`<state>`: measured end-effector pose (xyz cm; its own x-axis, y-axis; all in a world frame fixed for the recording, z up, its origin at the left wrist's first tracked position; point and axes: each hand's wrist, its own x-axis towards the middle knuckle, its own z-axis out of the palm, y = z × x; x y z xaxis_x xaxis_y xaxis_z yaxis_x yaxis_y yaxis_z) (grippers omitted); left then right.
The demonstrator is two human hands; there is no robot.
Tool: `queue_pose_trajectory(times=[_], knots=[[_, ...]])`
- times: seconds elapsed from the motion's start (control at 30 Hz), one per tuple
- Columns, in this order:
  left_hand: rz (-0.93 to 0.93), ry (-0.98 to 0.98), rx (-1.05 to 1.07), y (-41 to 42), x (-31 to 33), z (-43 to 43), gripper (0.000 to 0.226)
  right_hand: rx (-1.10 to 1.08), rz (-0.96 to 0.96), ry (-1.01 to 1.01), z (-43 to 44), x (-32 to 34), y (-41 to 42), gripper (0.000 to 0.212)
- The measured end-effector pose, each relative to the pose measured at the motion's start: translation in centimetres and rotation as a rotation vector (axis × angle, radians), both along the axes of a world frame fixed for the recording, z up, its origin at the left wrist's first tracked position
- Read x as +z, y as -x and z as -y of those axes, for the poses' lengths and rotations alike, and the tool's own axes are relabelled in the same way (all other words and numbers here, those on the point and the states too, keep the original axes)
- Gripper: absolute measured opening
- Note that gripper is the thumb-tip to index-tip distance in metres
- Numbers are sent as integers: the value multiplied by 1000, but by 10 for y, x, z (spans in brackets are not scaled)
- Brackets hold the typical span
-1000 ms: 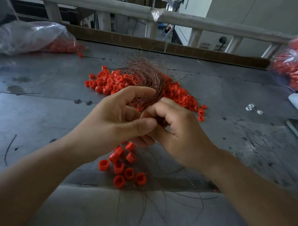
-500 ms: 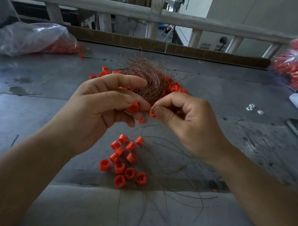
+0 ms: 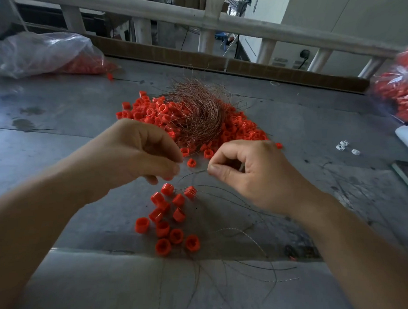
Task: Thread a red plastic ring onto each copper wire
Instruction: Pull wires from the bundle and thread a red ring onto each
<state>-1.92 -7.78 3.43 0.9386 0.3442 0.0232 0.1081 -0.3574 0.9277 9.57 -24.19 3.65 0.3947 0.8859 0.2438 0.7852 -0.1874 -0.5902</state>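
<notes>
While the right hand [image 3: 245, 173] pinches a wire [image 3: 192, 174], hold its tip steady. The left hand [image 3: 138, 156] seems to grip a ring [image 3: 168, 178]; slide it on slowly.

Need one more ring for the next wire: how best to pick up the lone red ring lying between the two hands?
Pinch the lone red ring across its outer wall, coming from above: it seems to lie hole-up on the table, apart from the pile, so both sides look free.
</notes>
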Motion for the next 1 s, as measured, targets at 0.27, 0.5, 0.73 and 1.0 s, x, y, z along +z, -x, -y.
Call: queue_pose_trajectory(times=[0.27, 0.5, 0.73, 1.0], knots=[[-105, -94, 155, -5, -7, -15, 8, 36, 53, 207, 2, -1, 0, 7], [-53, -658, 444, -24, -24, -32, 60, -18, -8, 164, 2, 3, 0, 46], [-171, -778, 256, -36, -41, -38, 64, -177, -15, -54, 5, 3, -6, 19], [-31, -901, 334, -32, -42, -45, 33, -268, -14, -133, 8, 2, -13, 19]])
